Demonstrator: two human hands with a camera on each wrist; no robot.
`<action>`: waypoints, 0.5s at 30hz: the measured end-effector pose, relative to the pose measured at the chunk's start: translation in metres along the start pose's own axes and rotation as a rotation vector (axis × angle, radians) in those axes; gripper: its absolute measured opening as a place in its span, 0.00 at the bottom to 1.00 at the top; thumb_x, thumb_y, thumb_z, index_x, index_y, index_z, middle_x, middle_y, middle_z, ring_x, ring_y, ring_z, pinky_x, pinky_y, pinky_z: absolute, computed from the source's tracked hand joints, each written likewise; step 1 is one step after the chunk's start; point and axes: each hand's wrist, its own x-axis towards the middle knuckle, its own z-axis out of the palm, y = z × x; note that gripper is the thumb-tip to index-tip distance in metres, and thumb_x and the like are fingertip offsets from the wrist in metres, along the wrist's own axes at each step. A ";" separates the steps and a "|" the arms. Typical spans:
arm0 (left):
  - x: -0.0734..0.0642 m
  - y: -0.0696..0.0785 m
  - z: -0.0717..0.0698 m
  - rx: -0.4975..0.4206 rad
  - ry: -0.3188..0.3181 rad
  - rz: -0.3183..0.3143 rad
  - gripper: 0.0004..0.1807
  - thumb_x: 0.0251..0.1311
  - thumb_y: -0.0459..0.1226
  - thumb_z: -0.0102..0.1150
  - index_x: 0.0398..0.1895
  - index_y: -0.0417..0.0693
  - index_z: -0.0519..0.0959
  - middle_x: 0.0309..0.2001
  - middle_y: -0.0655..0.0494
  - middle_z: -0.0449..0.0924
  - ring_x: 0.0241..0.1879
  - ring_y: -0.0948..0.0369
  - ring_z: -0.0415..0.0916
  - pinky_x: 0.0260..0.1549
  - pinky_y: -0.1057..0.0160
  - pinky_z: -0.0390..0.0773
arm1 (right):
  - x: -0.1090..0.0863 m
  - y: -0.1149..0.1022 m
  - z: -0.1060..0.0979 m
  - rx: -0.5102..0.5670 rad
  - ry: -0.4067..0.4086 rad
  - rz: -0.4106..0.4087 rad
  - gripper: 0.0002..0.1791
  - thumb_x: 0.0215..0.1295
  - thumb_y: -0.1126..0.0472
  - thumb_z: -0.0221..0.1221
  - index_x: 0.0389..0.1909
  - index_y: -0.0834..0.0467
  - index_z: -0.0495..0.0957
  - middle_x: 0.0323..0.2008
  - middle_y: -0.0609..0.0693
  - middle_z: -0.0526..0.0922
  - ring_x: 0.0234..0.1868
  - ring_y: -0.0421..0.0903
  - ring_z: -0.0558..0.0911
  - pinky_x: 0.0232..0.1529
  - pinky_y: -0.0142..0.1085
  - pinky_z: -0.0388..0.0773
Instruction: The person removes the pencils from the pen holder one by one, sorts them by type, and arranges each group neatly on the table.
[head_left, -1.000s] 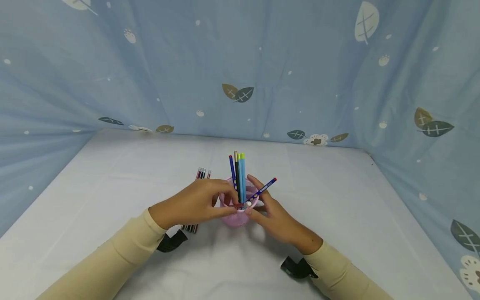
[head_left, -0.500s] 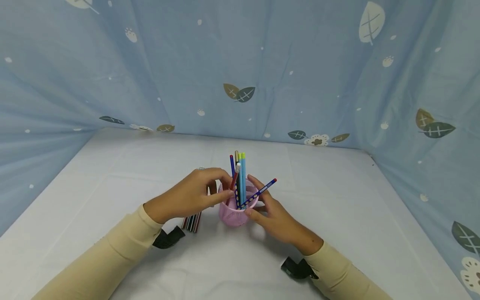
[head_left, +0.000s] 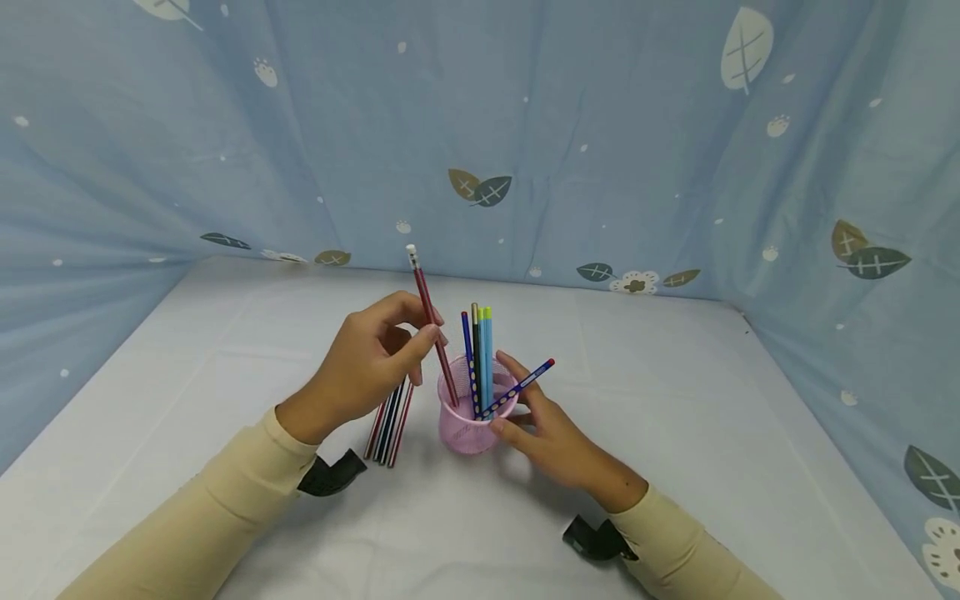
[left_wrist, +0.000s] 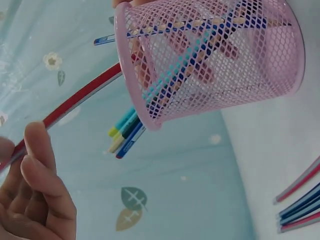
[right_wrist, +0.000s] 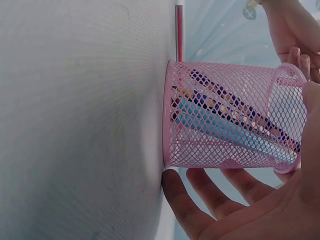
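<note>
A pink mesh pencil cup (head_left: pixel 468 435) stands upright on the white cloth. My right hand (head_left: pixel 558 442) grips its right side, thumb at the near rim and fingers around the far side. With thumb and fingers, my left hand (head_left: pixel 363 362) pinches a red pencil (head_left: pixel 446 367) along its upper half. That pencil's white eraser end points up and leans left; its lower end is inside the cup mouth. Two light blue pencils (head_left: pixel 487 358), a dark one and a dotted blue one (head_left: pixel 467 337) stand in the cup. Another dotted blue pencil (head_left: pixel 531 374) leans right over the rim.
Several striped pencils (head_left: pixel 387 429) lie side by side on the cloth left of the cup, partly under my left hand. A white cloth (head_left: pixel 660 392) covers the table. Behind it hangs a blue leaf-print curtain (head_left: pixel 600 100).
My left hand has risen from the cup rim and moved left, swinging the red pencil from low across the rim to nearly upright. My right hand stays at the cup.
</note>
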 end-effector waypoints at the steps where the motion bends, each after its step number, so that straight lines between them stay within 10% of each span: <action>1: 0.000 0.001 -0.001 -0.015 0.015 -0.006 0.05 0.71 0.35 0.56 0.46 0.47 0.77 0.38 0.55 0.82 0.17 0.59 0.77 0.20 0.61 0.79 | 0.000 0.000 0.000 0.001 0.001 0.001 0.43 0.73 0.52 0.58 0.79 0.35 0.42 0.74 0.57 0.63 0.67 0.60 0.74 0.62 0.56 0.76; 15: 0.001 0.004 -0.009 -0.169 0.021 -0.012 0.07 0.73 0.35 0.52 0.48 0.43 0.76 0.39 0.51 0.83 0.16 0.56 0.77 0.14 0.61 0.75 | -0.001 -0.001 0.000 -0.012 0.004 0.010 0.43 0.73 0.50 0.58 0.78 0.30 0.42 0.74 0.57 0.63 0.66 0.60 0.76 0.62 0.57 0.76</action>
